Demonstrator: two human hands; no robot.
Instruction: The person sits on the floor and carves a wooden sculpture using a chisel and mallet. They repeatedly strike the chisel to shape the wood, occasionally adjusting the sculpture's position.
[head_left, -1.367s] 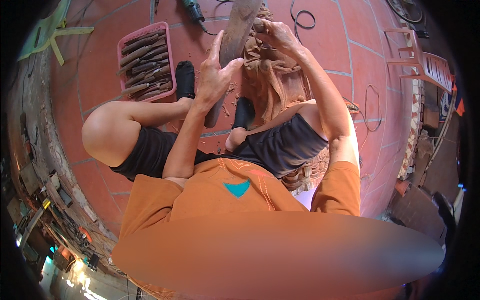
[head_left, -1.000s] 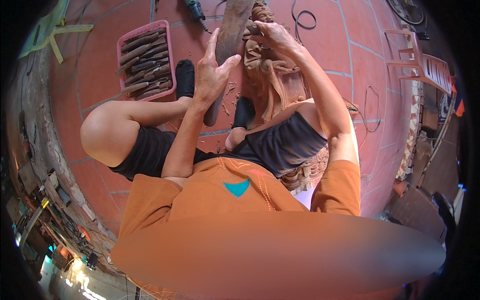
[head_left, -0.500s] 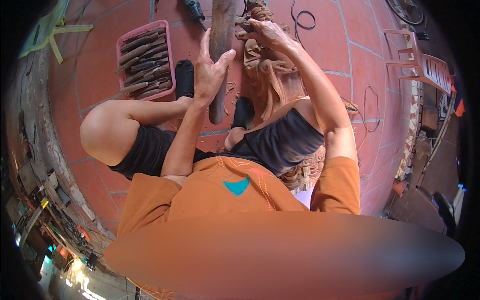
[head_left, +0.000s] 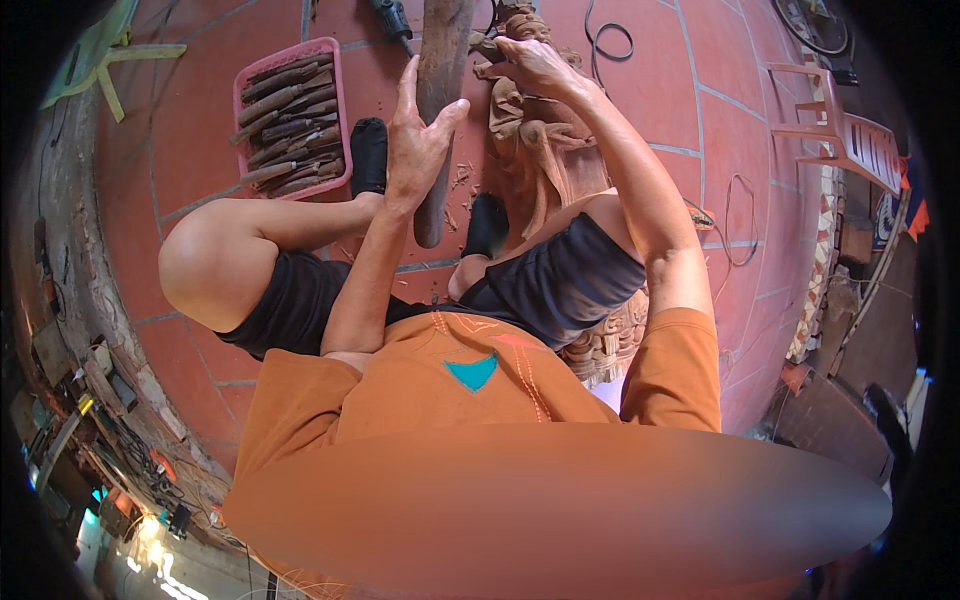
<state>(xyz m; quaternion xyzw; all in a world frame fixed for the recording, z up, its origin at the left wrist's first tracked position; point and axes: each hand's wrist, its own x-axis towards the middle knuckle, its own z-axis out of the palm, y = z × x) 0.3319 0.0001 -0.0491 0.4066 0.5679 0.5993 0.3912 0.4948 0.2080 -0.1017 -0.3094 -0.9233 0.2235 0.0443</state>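
Observation:
My left hand [head_left: 413, 150] lies over a long, thick wooden club [head_left: 447, 60], thumb on one side and a straight finger along the other. The remaining fingers are hidden. The club's rounded lower end points toward me, between my feet. My right hand [head_left: 540, 68] is closed around a short brown wooden handle [head_left: 484, 46], of which only the end shows. Beneath that hand is a carved wooden figure [head_left: 543, 150], its head [head_left: 522, 22] just beyond my fingers. The figure leans beside my right leg.
A pink basket [head_left: 341, 110] of several wooden-handled tools [head_left: 290, 125] stands left of my foot. Beyond it lies a dark power tool [head_left: 391, 18]. Wood shavings [head_left: 461, 177] litter the red tiles. Cables [head_left: 608, 40], a pink plastic chair [head_left: 850, 140] and another carved piece [head_left: 605, 350] are at right.
Both hands stay almost in place. My right hand has shifted very slightly, and a little less of the wooden handle shows.

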